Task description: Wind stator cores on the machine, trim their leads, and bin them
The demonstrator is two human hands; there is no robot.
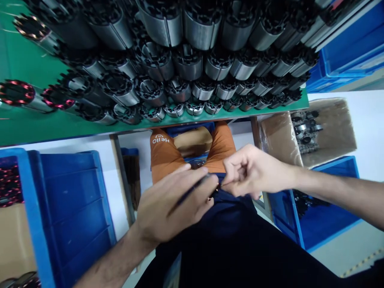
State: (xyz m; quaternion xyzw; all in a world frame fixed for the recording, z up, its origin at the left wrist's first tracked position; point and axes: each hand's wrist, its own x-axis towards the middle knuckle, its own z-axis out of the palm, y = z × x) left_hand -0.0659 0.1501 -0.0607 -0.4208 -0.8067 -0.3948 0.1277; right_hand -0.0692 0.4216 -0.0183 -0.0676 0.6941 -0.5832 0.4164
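My left hand (pixel 177 200) is closed around a stator (pixel 196 185), mostly hidden behind my fingers; a dark curved edge and a glint of copper show. Beside its fingertips, my right hand (pixel 247 172) is closed in a pinch on what looks like a thin wire (pixel 221 185) running from the stator. Both hands are over my lap, below the edge of the green table (pixel 90 132). On that table, several rows of bare metal stator cores (pixel 201 34) with black slotted ends stand close together. Stators with copper-red windings (pixel 18 93) are at the left.
A blue crate (pixel 72 200) stands at the left, near another holding red-wound parts (pixel 10 186). To the right are a cardboard box (pixel 333 132) with metal parts and a blue bin (pixel 327 224) with dark pieces. More blue crates (pixel 351 52) are at the upper right.
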